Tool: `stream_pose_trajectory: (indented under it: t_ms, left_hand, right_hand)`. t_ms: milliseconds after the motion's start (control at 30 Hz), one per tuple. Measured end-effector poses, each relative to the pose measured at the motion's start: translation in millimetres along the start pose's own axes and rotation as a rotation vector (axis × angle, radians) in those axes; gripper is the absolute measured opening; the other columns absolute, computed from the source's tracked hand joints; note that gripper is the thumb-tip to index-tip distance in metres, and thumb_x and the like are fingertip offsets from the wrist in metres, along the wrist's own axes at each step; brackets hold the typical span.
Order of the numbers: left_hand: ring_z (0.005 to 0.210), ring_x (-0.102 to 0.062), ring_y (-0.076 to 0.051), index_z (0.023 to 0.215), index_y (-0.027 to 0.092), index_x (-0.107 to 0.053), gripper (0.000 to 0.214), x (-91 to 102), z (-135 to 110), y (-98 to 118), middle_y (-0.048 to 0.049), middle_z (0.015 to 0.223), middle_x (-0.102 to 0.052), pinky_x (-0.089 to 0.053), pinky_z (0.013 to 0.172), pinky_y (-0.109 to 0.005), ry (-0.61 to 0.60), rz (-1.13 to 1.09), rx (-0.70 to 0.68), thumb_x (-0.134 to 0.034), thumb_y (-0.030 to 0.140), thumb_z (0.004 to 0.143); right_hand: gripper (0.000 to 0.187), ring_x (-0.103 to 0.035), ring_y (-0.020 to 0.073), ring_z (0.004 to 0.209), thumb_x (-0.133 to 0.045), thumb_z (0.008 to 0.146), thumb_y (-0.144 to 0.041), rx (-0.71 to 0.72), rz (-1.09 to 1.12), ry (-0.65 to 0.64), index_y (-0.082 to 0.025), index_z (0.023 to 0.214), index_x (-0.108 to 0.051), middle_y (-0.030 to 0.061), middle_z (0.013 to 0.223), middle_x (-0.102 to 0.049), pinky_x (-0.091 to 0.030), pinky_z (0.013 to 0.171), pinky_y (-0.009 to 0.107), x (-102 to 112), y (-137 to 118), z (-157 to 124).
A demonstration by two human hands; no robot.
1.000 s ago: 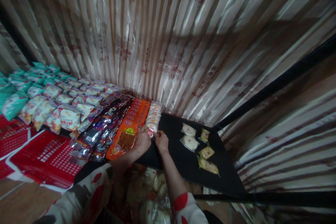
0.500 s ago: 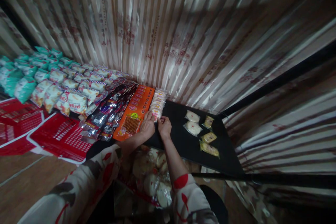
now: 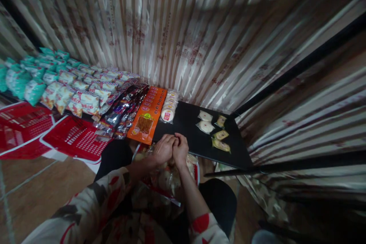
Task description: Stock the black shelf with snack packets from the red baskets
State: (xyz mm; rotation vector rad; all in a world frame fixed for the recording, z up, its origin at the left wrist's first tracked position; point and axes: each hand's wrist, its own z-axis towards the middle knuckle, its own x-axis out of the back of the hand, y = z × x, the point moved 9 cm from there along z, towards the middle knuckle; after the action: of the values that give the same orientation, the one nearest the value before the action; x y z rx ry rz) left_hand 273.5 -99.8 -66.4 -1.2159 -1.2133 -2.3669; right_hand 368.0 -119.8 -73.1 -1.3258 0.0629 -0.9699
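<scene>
My left hand (image 3: pixel 165 148) and my right hand (image 3: pixel 180 148) meet at the front edge of the black table, above a basket of wrapped snacks (image 3: pixel 166 181). Both have curled fingers, touching each other; whatever may be between them is hidden. Just beyond them lies a row of round white rice crackers (image 3: pixel 167 114) in clear wrap, the nearest with a red and white label. Left of that row is an orange snack package (image 3: pixel 146 120) with brown sticks showing in its window.
Dark snack packets (image 3: pixel 124 108), white bags (image 3: pixel 87 101) and green bags (image 3: pixel 34 89) fill the table's left side. On the right lie two white wrapped crackers (image 3: pixel 206 126) and several yellow packets (image 3: pixel 220 135). Red baskets (image 3: pixel 76 137) stand at left; a striped curtain (image 3: pixel 183 26) hangs behind.
Both hands have left the row of white crackers and drawn back toward my body, coming together above the basket. The front labelled cracker is now uncovered. The camera view has shifted slightly.
</scene>
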Motion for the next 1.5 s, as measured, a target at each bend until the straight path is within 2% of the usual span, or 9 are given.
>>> stream_pose_trajectory:
  t_ms: [167,300,500,633,733,933,1133,1333,1500]
  left_hand:
    - [0.109,-0.051,-0.021,0.118,0.011,-0.055,0.035,-30.8,-43,25,-0.0121,0.115,-0.06,-0.041,0.099,-0.036,-0.078,0.006,-0.12,-0.038,0.017,0.088]
    - [0.115,-0.049,-0.024,0.12,0.007,-0.052,0.038,-61.5,-78,49,-0.0155,0.121,-0.057,-0.037,0.102,-0.04,-0.204,0.022,-0.224,-0.036,0.017,0.087]
    - [0.121,-0.045,-0.028,0.12,0.007,-0.052,0.04,-104.0,-122,49,-0.0194,0.127,-0.053,-0.037,0.101,-0.045,-0.364,0.022,-0.103,-0.04,0.018,0.083]
    - [0.129,-0.036,-0.031,0.124,0.002,-0.048,0.045,-121.0,-138,44,-0.0234,0.135,-0.044,-0.033,0.105,-0.048,-0.421,0.029,-0.042,-0.041,0.016,0.082]
    - [0.132,-0.033,-0.032,0.126,0.001,-0.046,0.048,-122.5,-141,42,-0.0243,0.138,-0.04,-0.03,0.107,-0.047,-0.449,0.022,-0.013,-0.042,0.013,0.08]
    - [0.134,-0.027,-0.035,0.129,-0.002,-0.041,0.063,-115.6,-144,39,-0.0266,0.141,-0.034,-0.028,0.109,-0.046,-0.496,-0.053,0.033,-0.056,0.017,0.071]
    - [0.133,-0.029,-0.035,0.132,0.003,-0.037,0.069,-116.7,-145,28,-0.0264,0.14,-0.035,-0.032,0.105,-0.051,-0.395,-0.166,0.047,-0.059,0.026,0.071]
    - [0.128,-0.037,-0.035,0.133,0.006,-0.036,0.072,-100.9,-138,26,-0.0251,0.138,-0.04,-0.035,0.103,-0.052,-0.349,-0.231,0.052,-0.061,0.031,0.07]
    - [0.12,-0.048,-0.028,0.129,0.009,-0.042,0.054,-80.0,-122,24,-0.0179,0.129,-0.051,-0.039,0.102,-0.043,-0.28,-0.287,0.112,-0.046,0.019,0.076]
  right_hand:
    - [0.033,-0.058,0.0195,0.089,-0.035,0.078,-0.022,-0.026,-0.102,-0.031,-0.013,0.094,-0.063,0.0114,0.093,-0.064,-0.043,0.086,0.033,27,21,-44]
    - [0.037,-0.057,0.0225,0.099,-0.035,0.08,-0.023,-0.14,-0.297,-0.073,-0.011,0.102,-0.062,0.0141,0.101,-0.064,-0.041,0.091,0.034,52,51,-77]
    - [0.039,-0.053,0.0248,0.112,-0.035,0.084,-0.02,-0.22,-0.677,-0.293,-0.01,0.113,-0.06,0.0171,0.116,-0.059,-0.039,0.095,0.031,76,77,-119]
    - [0.04,-0.055,0.0238,0.111,-0.035,0.087,-0.019,-0.295,-0.749,-0.465,-0.01,0.121,-0.055,0.018,0.121,-0.057,-0.042,0.09,0.03,76,87,-135]
    - [0.041,-0.057,0.0212,0.111,-0.038,0.086,-0.016,-0.329,-0.73,-0.485,-0.007,0.124,-0.052,0.0188,0.124,-0.056,-0.042,0.091,0.026,75,87,-137]
    - [0.045,-0.061,0.0219,0.104,-0.044,0.082,-0.02,-0.385,-0.632,-0.426,-0.006,0.125,-0.05,0.018,0.119,-0.06,-0.043,0.087,0.026,77,81,-133]
    - [0.039,-0.064,0.0197,0.086,-0.046,0.079,-0.031,-0.484,-0.459,-0.447,-0.016,0.112,-0.061,0.0079,0.094,-0.068,-0.046,0.077,0.027,73,84,-123]
    - [0.032,-0.063,0.0176,0.071,-0.054,0.07,-0.034,-0.6,-0.122,-0.383,-0.018,0.094,-0.067,0.0018,0.075,-0.068,-0.047,0.064,0.024,59,86,-113]
    - [0.023,-0.058,0.013,0.056,-0.061,0.063,-0.035,-0.699,0.241,-0.304,-0.018,0.077,-0.066,-0.0021,0.061,-0.063,-0.043,0.053,0.022,39,78,-109]
